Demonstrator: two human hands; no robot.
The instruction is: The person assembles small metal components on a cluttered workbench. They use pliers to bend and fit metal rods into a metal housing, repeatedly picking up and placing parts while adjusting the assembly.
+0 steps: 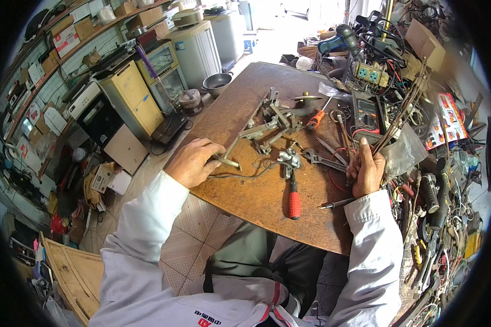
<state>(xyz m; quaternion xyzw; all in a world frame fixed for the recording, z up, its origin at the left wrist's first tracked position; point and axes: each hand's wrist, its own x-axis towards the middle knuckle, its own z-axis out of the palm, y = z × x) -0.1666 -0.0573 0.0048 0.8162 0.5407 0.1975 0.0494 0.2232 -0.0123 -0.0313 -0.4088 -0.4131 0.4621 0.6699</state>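
Note:
My left hand (195, 162) is closed round the near end of a metal gas-burner pipe assembly, its short tube (227, 161) between thumb and fingers. The jointed metal fittings (271, 121) spread across the brown table. At the table's right side, my right hand (365, 168) is closed on the lower ends of a bundle of thin brown rods (401, 117), which slant up and away. Between my hands lie a red-handled screwdriver (293, 199), a small metal valve (290, 158) and an adjustable wrench (324, 160).
An orange screwdriver (315, 120), a multimeter (365, 113) and a clear plastic bag (403, 152) are on the right. Tangled tools and cables (431, 240) crowd beyond that edge. The brown tabletop (240, 188) ends near my lap. Cabinets (128, 98) stand to the left.

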